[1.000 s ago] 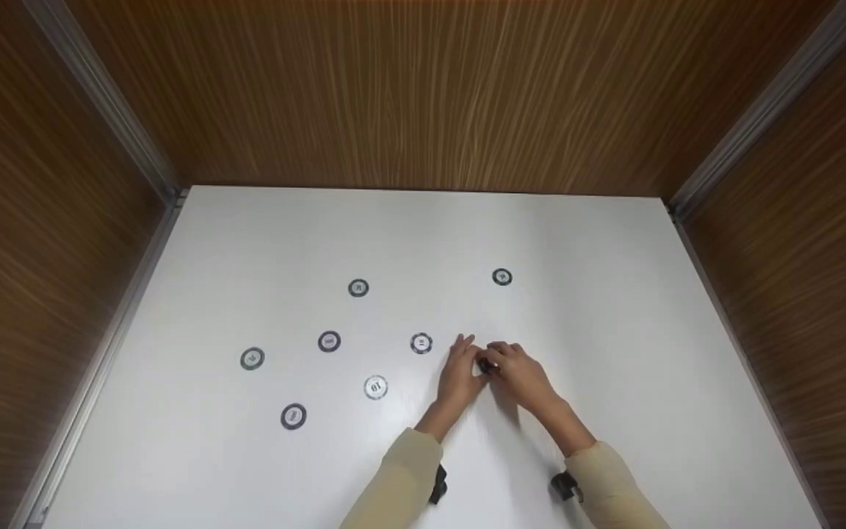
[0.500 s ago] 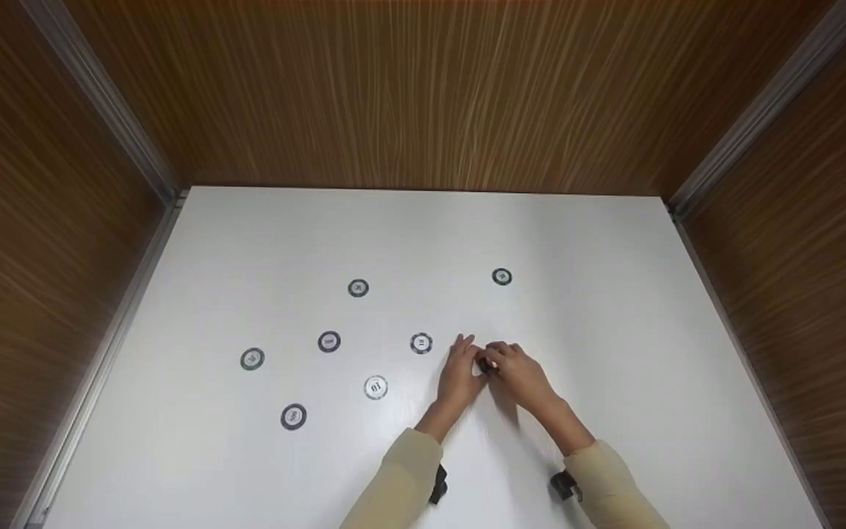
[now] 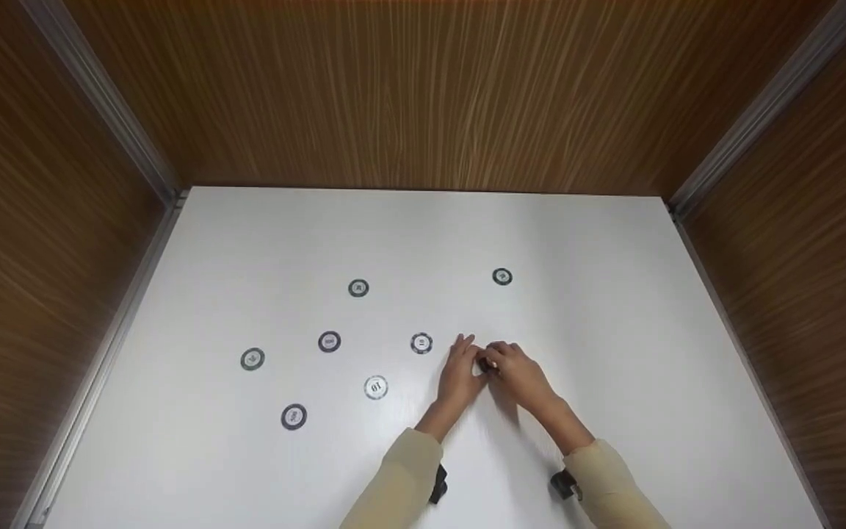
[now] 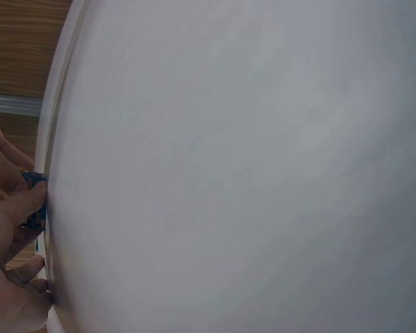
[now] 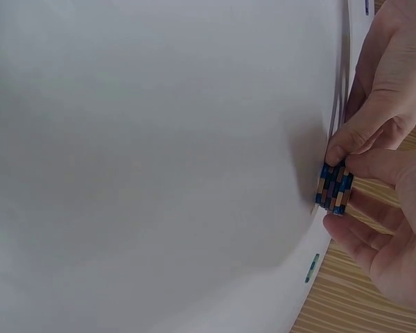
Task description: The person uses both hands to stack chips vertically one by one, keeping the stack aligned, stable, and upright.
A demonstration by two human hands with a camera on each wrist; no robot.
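Both hands meet around a short stack of poker chips (image 3: 483, 364), right of the table's middle. Blue edges with tan marks show on the stack in the right wrist view. There, the right hand (image 5: 405, 229) grips it, thumb at its upper end and fingertips at its lower end. The left hand (image 3: 458, 376) holds its near side: its thumb presses on the chips in the left wrist view, with more of its fingers curled below. From the head view the right hand (image 3: 522, 376) covers much of the stack.
Loose poker chips lie flat about the white table (image 3: 577, 257): a dark one (image 3: 502, 276) beyond the hands, a blue-edged one (image 3: 421, 343) just left, a pale one (image 3: 376, 387) and several more farther left. Wood-grain panels (image 3: 408, 95) wall in the back and sides.
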